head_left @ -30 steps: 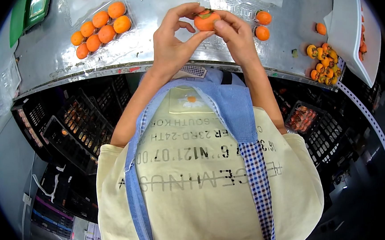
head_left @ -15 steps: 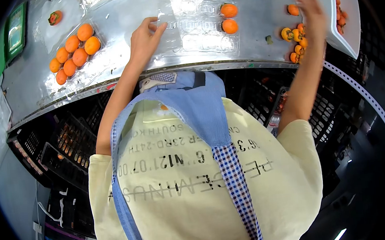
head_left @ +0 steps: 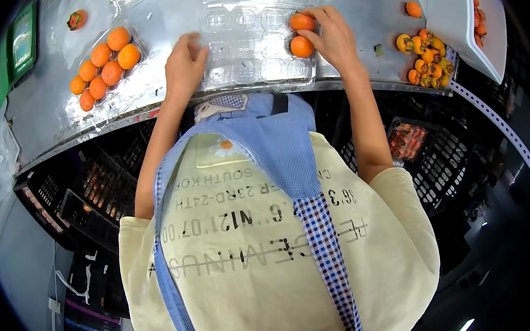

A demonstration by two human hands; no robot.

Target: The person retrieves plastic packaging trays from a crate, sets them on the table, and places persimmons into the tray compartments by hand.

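Left hand (head_left: 185, 68): 11 o'clock, loosely spread, holding nothing.
Right hand (head_left: 335, 39): 1 o'clock, pinching top persimmon (head_left: 301, 21).
Left tray (head_left: 138, 45): 10 o'clock; eight persimmons (head_left: 111, 72), looks done.
Middle tray (head_left: 244, 46): 12 o'clock; two in, other cups (head_left: 270, 45) left.
Persimmon pile (head_left: 427, 56): 2 o'clock, loose.

My left hand (head_left: 185, 66) blurs at the fingertips, and over here my right hand (head_left: 336, 40) hides the right end of the upper persimmon (head_left: 300, 22). Up top, the picture's edge slices off the white bin (head_left: 452, 5), whose wall covers part of the fruit inside (head_left: 480, 27). Down below, the blue strap (head_left: 286, 158) hides some shirt lettering (head_left: 226, 220), and the contents of the dark crate (head_left: 88, 224) are too small to identify.
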